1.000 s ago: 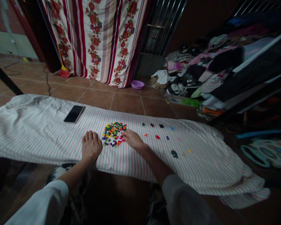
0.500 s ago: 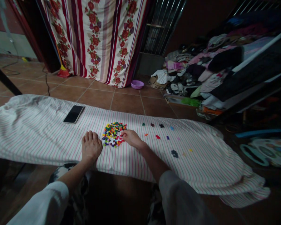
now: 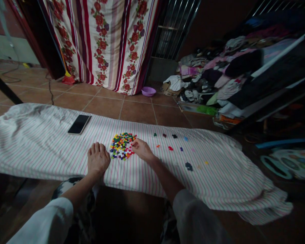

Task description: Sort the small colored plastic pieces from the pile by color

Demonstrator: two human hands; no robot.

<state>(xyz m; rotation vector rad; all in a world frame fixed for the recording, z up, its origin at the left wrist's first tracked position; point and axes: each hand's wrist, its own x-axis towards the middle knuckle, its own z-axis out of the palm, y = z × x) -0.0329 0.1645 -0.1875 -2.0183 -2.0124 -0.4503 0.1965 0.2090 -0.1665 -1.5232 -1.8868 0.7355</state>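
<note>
A pile of small multicoloured plastic pieces (image 3: 122, 145) lies on the striped cloth (image 3: 139, 173). My left hand (image 3: 98, 157) rests flat on the cloth, just left of the pile, with nothing under its fingers that I can see. At the pile's right edge my right hand (image 3: 142, 149) has thumb and fingertips pinched together; whatever is between them is too small to make out. Farther right, sorted by colour, sit little groups: green (image 3: 155, 135), black (image 3: 174, 136), light blue (image 3: 185, 138), red (image 3: 170, 148), purple (image 3: 181, 149) and a larger dark grey-blue cluster (image 3: 189, 166).
A phone (image 3: 79, 124) lies on the cloth at the back left. Beyond the cloth, a purple basin (image 3: 148, 91) stands on the tiled floor by a flowered curtain (image 3: 101, 47). Clothes (image 3: 218, 67) are heaped at the back right.
My right hand stays at the pile's right edge and has lifted slightly, its fingers still pinched. The left hand has stayed put on the cloth. The view has shifted a little.
</note>
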